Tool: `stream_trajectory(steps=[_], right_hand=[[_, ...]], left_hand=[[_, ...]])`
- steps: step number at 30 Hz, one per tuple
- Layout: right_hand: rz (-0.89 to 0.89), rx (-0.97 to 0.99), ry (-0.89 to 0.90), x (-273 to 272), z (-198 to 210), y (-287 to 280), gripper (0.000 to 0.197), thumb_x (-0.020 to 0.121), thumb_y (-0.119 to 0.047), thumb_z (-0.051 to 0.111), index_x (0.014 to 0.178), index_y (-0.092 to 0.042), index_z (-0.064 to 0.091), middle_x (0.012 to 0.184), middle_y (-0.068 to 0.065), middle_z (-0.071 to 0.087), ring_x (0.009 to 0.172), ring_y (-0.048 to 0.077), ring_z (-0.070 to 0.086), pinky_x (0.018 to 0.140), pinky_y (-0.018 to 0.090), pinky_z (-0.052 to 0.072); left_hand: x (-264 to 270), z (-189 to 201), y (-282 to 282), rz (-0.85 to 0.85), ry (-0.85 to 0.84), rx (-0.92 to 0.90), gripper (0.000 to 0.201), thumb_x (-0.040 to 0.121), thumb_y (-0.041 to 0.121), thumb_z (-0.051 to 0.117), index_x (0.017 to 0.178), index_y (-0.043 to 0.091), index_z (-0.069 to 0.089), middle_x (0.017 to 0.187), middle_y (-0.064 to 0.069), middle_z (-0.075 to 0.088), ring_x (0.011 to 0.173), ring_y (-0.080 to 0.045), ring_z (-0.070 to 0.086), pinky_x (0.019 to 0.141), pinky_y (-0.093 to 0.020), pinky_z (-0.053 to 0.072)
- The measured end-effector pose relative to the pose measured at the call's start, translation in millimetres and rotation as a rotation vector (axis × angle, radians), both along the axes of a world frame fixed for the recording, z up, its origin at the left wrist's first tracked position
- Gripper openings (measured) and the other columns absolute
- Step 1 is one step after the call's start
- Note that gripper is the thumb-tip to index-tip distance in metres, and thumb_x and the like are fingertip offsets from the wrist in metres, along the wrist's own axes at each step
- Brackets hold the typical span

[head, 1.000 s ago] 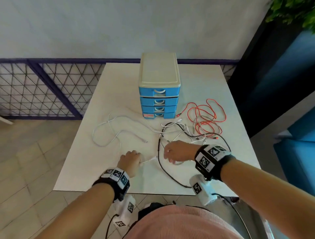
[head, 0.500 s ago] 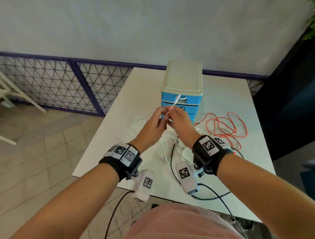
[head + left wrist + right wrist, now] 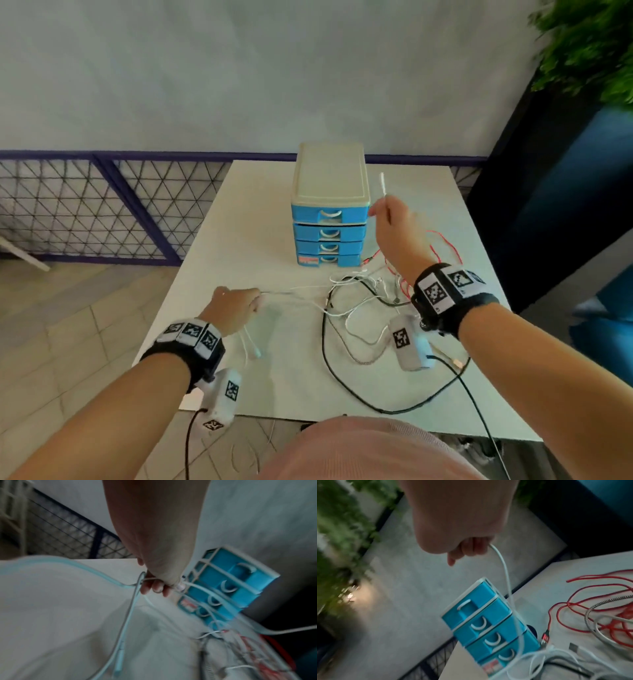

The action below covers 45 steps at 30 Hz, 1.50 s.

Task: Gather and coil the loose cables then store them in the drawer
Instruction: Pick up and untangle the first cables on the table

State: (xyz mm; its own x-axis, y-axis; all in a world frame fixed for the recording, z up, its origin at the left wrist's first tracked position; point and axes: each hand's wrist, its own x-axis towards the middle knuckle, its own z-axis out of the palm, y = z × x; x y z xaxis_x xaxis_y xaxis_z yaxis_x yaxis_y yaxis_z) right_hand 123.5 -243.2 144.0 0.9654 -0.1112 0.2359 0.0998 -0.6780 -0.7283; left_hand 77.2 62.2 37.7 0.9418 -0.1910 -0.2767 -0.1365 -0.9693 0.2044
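My right hand point(image 3: 388, 219) is raised beside the blue drawer unit point(image 3: 329, 219) and pinches one end of a white cable point(image 3: 383, 183), whose plug sticks up above my fingers. In the right wrist view the white cable point(image 3: 505, 572) runs down from my curled fingers point(image 3: 471, 549) past the drawer unit point(image 3: 488, 626). My left hand point(image 3: 236, 308) is low over the table's left part and grips the same white cable point(image 3: 130, 615), with loops and a plug hanging below it. All the drawers look closed.
A tangle of red point(image 3: 442, 246), black point(image 3: 346, 387) and silver braided point(image 3: 356, 356) cables lies on the white table point(image 3: 260, 219), right of centre. A wire fence point(image 3: 85, 209) runs at the left; a dark cabinet and a plant point(image 3: 589, 48) stand at the right.
My hands were together in front of the drawer unit half a second ago. They have now drawn apart: the right up and to the right with the cable end, the left down and to the left.
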Motion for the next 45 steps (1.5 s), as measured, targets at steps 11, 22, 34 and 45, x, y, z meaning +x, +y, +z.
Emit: stream_trajectory(steps=[11,22,34,45], right_hand=[[0.373,-0.062,0.352,-16.4,-6.0,41.4,0.031,0.096,-0.035,0.051,0.078,-0.011,0.061,0.063,-0.004,0.047,0.058,0.013,0.043,0.057,0.028,0.035],[0.107,0.068,-0.041,0.7,14.7,23.9,0.033,0.097,-0.035,0.052,0.073,-0.011,0.055,0.052,-0.005,0.037,0.046,0.011,0.032,0.046,0.024,0.028],[-0.138,0.452,-0.285,21.3,43.3,8.5,0.034,0.098,-0.024,0.045,0.066,-0.017,0.036,0.058,0.000,0.035,0.052,0.010,0.031,0.051,0.028,0.029],[0.168,-0.416,0.349,14.9,-27.9,33.0,0.032,0.093,-0.029,0.045,0.063,-0.021,0.041,0.067,0.002,0.050,0.061,0.023,0.049,0.047,0.026,0.029]], left_hand=[[33.5,83.8,-74.8,-0.209,-0.245,-0.372,0.024,0.099,0.024,0.042,0.090,0.017,0.063,0.057,0.015,0.049,0.053,0.004,0.049,0.078,-0.027,0.030],[39.6,17.9,2.8,0.016,-0.041,-0.253,0.037,0.091,0.030,0.021,0.073,0.026,0.053,0.079,0.009,0.065,0.087,-0.005,0.061,0.103,-0.045,0.012],[44.0,9.9,26.7,0.095,0.084,-0.202,0.034,0.101,0.026,0.032,0.087,0.017,0.062,0.091,0.013,0.067,0.093,-0.013,0.059,0.111,-0.047,0.020],[64.0,114.5,-32.9,0.323,0.219,-1.358,0.027,0.103,0.022,0.029,0.085,0.012,0.045,0.087,-0.014,0.073,0.079,-0.028,0.073,0.076,-0.027,0.055]])
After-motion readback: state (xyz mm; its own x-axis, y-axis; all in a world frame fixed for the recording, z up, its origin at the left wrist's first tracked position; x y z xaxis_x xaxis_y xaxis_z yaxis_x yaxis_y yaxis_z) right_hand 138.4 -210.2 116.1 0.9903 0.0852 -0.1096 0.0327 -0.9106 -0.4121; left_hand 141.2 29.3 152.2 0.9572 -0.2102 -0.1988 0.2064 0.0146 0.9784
